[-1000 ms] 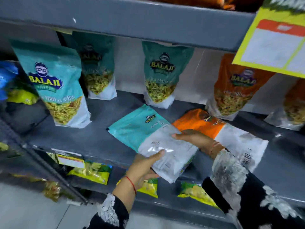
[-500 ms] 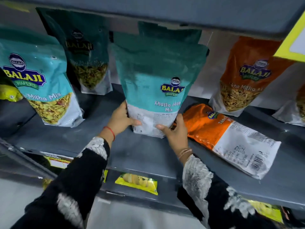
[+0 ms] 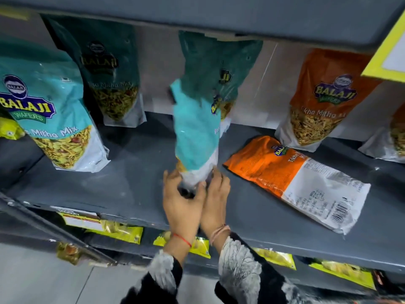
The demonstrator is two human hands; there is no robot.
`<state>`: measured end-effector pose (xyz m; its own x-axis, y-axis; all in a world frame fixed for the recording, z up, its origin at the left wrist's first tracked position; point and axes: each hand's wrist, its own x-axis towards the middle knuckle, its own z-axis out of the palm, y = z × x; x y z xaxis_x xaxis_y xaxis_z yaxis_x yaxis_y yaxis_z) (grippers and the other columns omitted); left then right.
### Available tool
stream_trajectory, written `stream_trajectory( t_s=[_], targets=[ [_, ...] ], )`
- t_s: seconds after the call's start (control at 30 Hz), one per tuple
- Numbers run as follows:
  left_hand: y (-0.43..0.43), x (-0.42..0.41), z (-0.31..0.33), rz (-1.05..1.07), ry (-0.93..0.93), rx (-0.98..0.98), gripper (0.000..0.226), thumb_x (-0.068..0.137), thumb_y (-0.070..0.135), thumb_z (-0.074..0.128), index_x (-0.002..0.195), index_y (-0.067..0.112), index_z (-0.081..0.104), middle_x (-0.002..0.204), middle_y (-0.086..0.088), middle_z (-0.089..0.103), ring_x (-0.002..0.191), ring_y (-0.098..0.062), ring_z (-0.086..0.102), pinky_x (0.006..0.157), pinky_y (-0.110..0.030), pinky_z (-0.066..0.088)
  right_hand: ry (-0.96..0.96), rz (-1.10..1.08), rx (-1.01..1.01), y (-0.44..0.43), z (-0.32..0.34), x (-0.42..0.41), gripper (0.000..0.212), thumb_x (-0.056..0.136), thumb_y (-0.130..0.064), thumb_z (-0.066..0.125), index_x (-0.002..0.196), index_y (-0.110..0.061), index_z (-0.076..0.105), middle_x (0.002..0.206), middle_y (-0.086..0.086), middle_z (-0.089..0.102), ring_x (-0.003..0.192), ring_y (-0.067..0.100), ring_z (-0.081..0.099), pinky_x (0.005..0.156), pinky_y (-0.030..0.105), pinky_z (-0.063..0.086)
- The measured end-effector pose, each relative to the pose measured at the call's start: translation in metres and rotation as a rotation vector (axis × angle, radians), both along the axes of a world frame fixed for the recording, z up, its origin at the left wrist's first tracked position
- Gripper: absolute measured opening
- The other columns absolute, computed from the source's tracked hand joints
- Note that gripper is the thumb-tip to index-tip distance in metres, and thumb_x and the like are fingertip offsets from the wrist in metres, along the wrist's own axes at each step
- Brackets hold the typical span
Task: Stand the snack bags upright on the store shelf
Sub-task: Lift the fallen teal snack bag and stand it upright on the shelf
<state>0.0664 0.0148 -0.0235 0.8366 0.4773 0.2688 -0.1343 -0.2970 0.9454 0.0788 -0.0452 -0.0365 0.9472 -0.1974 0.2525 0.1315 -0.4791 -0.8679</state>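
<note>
A teal snack bag (image 3: 196, 132) stands upright and edge-on in the middle of the grey shelf (image 3: 131, 185), blurred by motion. My left hand (image 3: 182, 202) and my right hand (image 3: 215, 200) grip its white bottom end from both sides. An orange snack bag (image 3: 293, 178) lies flat on its face to the right of my hands. Two teal bags stand upright on the left, one near the front (image 3: 54, 119), one further back (image 3: 109, 80). Another teal bag (image 3: 221, 60) stands behind the held one. An orange bag (image 3: 322, 99) stands at the back right.
The shelf above (image 3: 219, 16) overhangs the bag tops. A yellow price card (image 3: 388, 58) hangs at the upper right. Yellow snack packets (image 3: 122, 231) lie on the lower shelf. A second orange bag (image 3: 392, 132) stands at the far right edge.
The teal bag was lying flat a second ago, then raised facing me. It has now turned edge-on, and both hands have come close together at its base.
</note>
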Motion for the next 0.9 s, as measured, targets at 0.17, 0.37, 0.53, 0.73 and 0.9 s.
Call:
stream_trajectory(
  t_s=[0.17,0.37,0.53,0.73,0.9],
  targets=[
    [0.018,0.003,0.003,-0.13,-0.066,-0.225,0.025,0.064,0.031,0.063,0.086,0.023,0.057,0.09,-0.007,0.062,0.09,-0.02,0.058,0.091,-0.039,0.046,0.03,0.089,0.143,-0.042,0.008,0.024,0.058,0.054,-0.035,0.079,0.101,-0.032,0.045,0.1,-0.007,0.056,0.09,0.0,0.053,0.083,0.026,0.042],
    [0.075,0.082,-0.002,-0.687,0.356,-0.245,0.105,0.043,0.024,0.079,0.135,0.01,0.031,0.142,-0.013,0.045,0.13,-0.027,0.044,0.111,-0.046,0.035,0.15,0.208,0.2,-0.069,0.006,0.053,0.055,0.06,-0.002,0.08,0.102,-0.025,0.053,0.106,0.008,0.062,0.103,0.028,0.059,0.082,0.026,0.051],
    [0.073,0.069,-0.007,-0.618,0.315,-0.269,0.09,0.054,0.015,0.078,0.132,0.014,0.032,0.131,-0.005,0.048,0.122,-0.02,0.048,0.103,-0.034,0.039,0.103,0.164,0.221,-0.061,-0.001,0.049,0.048,0.068,0.002,0.073,0.104,-0.023,0.053,0.103,0.002,0.064,0.097,0.018,0.061,0.088,0.032,0.053],
    [0.062,0.06,-0.006,-0.533,0.236,-0.222,0.061,0.077,-0.011,0.06,0.119,0.023,0.033,0.124,0.0,0.047,0.114,-0.013,0.048,0.089,-0.012,0.046,0.112,0.179,0.178,-0.057,-0.004,0.047,0.052,0.076,0.002,0.066,0.121,-0.013,0.046,0.116,0.001,0.06,0.11,0.017,0.057,0.097,0.034,0.047],
    [0.062,0.058,-0.004,-0.528,0.273,-0.213,0.065,0.078,-0.009,0.06,0.13,0.016,0.031,0.129,-0.005,0.046,0.115,-0.014,0.048,0.104,-0.033,0.038,0.154,0.17,0.13,-0.055,-0.001,0.043,0.061,0.077,-0.002,0.067,0.131,-0.011,0.039,0.129,0.01,0.058,0.117,0.023,0.055,0.102,0.045,0.046]
  ],
)
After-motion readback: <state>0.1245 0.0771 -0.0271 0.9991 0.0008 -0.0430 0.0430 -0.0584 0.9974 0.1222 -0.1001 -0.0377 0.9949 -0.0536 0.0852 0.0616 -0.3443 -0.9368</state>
